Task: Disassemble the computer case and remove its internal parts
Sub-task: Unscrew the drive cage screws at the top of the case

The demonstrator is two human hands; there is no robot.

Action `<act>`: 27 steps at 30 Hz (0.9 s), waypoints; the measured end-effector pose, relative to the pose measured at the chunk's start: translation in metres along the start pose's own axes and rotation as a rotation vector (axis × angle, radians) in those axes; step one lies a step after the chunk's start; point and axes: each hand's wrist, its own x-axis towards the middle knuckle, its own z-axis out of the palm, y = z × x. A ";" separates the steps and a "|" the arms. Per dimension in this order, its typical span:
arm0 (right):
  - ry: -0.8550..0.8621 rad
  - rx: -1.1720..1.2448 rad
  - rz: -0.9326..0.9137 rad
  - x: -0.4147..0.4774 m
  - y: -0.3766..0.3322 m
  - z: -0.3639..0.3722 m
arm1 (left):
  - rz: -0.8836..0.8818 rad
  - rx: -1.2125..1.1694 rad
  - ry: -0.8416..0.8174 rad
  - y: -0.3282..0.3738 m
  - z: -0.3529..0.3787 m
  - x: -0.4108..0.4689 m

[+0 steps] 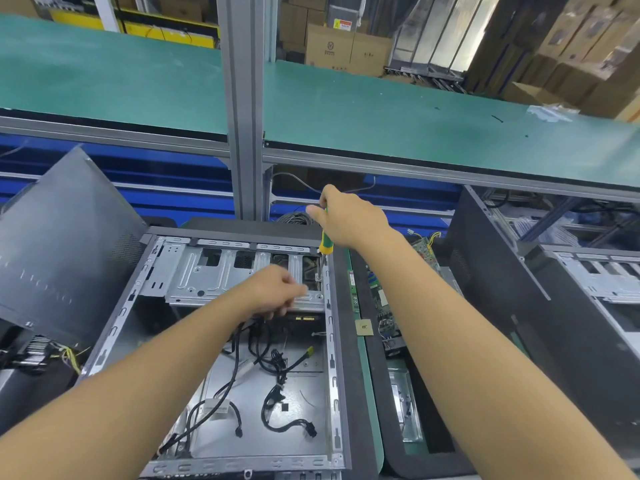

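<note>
You have bright, even light from overhead, with only soft shadows inside the computer case (304, 393). The green shelf (415, 109) shows a pale sheen. Your left hand (273, 292) is smeared by motion; the screwdriver (325, 242) gripped in your right hand (349, 220) looks sharper. Straight rails (415, 168) bow toward the edges.

head cam | worn high, faces forward-down | close over open computer case (304, 393) | single view
</note>
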 end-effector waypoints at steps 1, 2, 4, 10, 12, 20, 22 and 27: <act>0.020 0.040 0.012 0.001 0.000 0.003 | 0.075 -0.011 0.107 0.007 0.000 0.004; 0.018 0.109 0.015 0.001 0.000 0.004 | 0.135 0.006 0.186 0.012 0.000 0.008; -0.037 0.238 0.018 0.002 0.002 0.003 | 0.206 0.090 0.256 0.018 0.003 0.017; -0.125 0.194 -0.024 0.001 0.005 0.001 | 0.256 0.247 0.270 0.012 0.018 0.043; -0.057 0.082 -0.017 0.000 0.005 0.004 | 0.261 0.287 0.291 0.010 0.020 0.048; -0.157 0.269 -0.008 -0.002 0.005 -0.006 | 0.238 0.399 0.313 0.014 0.022 0.055; -0.178 0.229 0.011 -0.004 0.004 -0.008 | 0.239 0.417 0.319 0.015 0.023 0.055; -0.037 0.043 0.036 -0.004 0.001 0.001 | 0.214 0.439 0.331 0.017 0.024 0.055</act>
